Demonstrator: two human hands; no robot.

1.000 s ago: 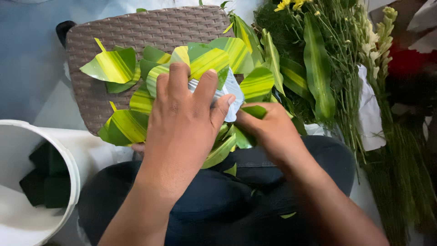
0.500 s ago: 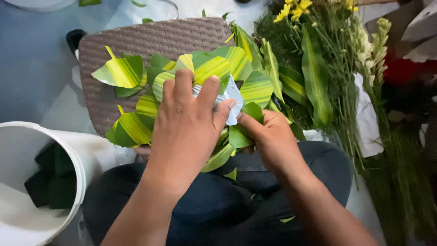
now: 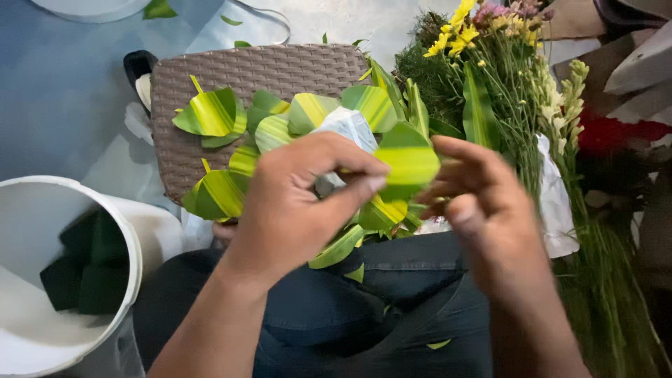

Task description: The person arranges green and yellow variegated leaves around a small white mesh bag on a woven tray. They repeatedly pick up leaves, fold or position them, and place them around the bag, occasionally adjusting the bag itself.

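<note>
**Leaf folding in hand**

While a wicker stool (image 3: pixel 210 70) carries cut leaves (image 3: pixel 210 112) across its top, the left hand (image 3: pixel 294 203) pinches a striped green-yellow leaf (image 3: pixel 409 162) over the lap, just off the stool's near edge. Right hand (image 3: pixel 483 203) hangs loose beside it, fingers spread, gripping nothing I can see. Judged step: shaping one leaf against a white paper-like wad (image 3: pixel 350 126); the next move would call for a steady pinch. White bucket (image 3: pixel 126 238) at left holds dark blocks (image 3: pixel 84 266). Flower stems (image 3: pixel 504 84) at right are partly cut off. The wad's make is unclear.
</note>
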